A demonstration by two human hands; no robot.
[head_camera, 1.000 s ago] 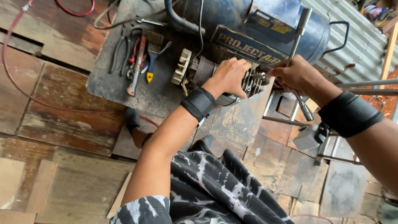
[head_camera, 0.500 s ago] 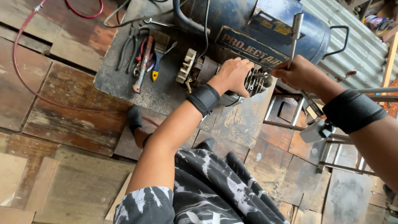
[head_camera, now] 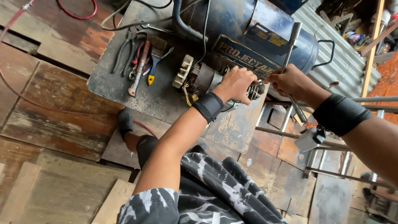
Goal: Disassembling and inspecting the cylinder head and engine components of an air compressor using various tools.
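An electric motor (head_camera: 199, 79) with a pale fan at its left end lies on a grey slab (head_camera: 145, 99), in front of a blue tank (head_camera: 248, 29). My left hand (head_camera: 236, 83) is clamped over the motor's right end. My right hand (head_camera: 290, 81) grips a long metal socket wrench (head_camera: 292, 45) that stands nearly upright just right of the motor. Both wrists wear black bands. The spot where the wrench's lower end meets the motor is hidden by my hands.
Pliers, a screwdriver and other hand tools (head_camera: 141, 62) lie on the slab's left part. A red hose (head_camera: 74, 12) and black cables run across the wooden floor boards (head_camera: 49, 124). A metal frame (head_camera: 327, 153) stands at right, corrugated sheet (head_camera: 344, 54) behind.
The view has shifted, so everything sits lower and to the right in the frame. Both hands keep their hold on the motor and the wrench; the wrench stays nearly upright.
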